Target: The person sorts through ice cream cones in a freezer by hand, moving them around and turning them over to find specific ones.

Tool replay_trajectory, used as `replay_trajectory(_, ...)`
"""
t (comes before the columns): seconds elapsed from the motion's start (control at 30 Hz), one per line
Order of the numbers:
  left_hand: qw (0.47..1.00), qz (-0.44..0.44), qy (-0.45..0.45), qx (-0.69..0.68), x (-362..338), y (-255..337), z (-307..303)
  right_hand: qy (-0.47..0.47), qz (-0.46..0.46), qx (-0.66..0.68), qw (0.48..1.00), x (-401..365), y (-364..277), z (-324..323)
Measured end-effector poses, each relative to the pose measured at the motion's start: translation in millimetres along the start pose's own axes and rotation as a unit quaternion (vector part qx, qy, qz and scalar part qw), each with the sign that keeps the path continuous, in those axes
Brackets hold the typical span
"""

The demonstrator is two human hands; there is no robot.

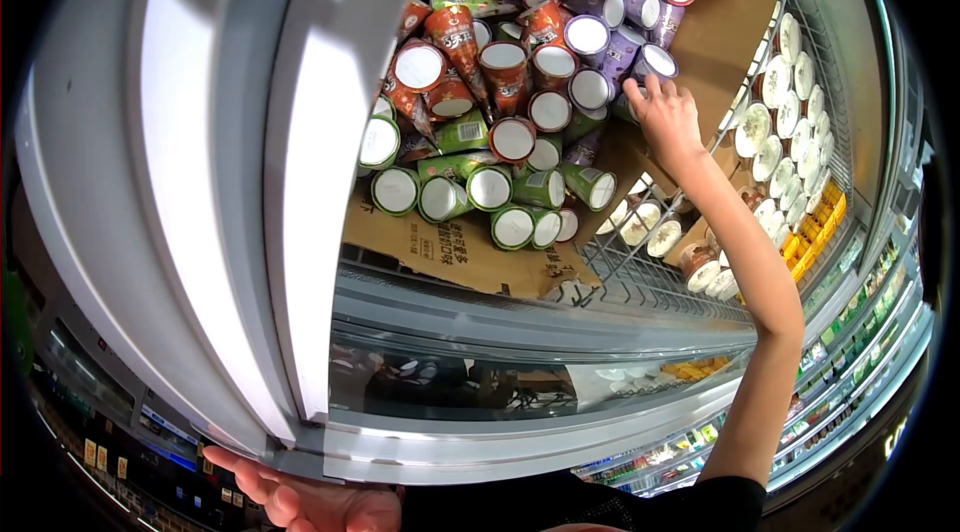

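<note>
My right hand (665, 119) reaches into the freezer at the right side of a pile of wrapped ice cream cones. Its fingers are apart and slightly bent, next to a purple ice cream cone (656, 62) with a white lid. Beneath the hand another cone is partly hidden, and I see nothing firmly held. Around it lie more purple cones, red-brown cones (503, 62) and green cones (490, 188). Low in the view, my left hand (325, 507) is turned palm up with fingers apart, beside the lower corner of the freezer frame (300, 457).
A cardboard box (440, 250) holds the cones. Right of it, a wire basket (640, 277) contains several white-lidded cups (752, 132) and a yellow crate (815, 232). The pale freezer frame edge (310, 182) rises at left. Lit shelves (860, 322) stand at far right.
</note>
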State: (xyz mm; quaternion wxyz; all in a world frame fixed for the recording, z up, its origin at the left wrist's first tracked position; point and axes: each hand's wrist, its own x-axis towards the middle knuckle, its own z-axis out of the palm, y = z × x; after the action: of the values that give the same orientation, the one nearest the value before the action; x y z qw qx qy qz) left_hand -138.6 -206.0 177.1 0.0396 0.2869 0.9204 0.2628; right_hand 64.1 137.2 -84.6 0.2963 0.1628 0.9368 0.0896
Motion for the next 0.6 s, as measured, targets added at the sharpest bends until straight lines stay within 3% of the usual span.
replay_trajectory(0.1, 1.0, 0.003, 0.002, -0.001, 0.0, -1.3, 0.7, 0.0, 0.012, 0.041, 0.999, -7.6, -10.5, 2.5)
replay_trajectory(0.33, 1.0, 0.013, 0.005, -0.003, -1.3, -3.9, 1.1, -0.002, 0.042, -0.01, 0.999, 1.0, -20.0, -9.0)
replay_trajectory(0.47, 1.0, 0.017, 0.007, -0.002, -2.5, -8.3, -0.2, -0.022, -0.067, 0.085, 0.994, -3.8, -44.1, 0.4)
replay_trajectory(0.57, 1.0, 0.022, 0.012, -0.002, -2.3, -9.2, -0.9, -0.253, -0.107, 0.148, 0.95, 4.0, -58.5, 3.2)
replay_trajectory(0.6, 1.0, 0.025, 0.015, -0.001, -2.7, -10.4, -1.3, -0.261, -0.104, 0.157, 0.947, 3.9, -58.4, 0.6)
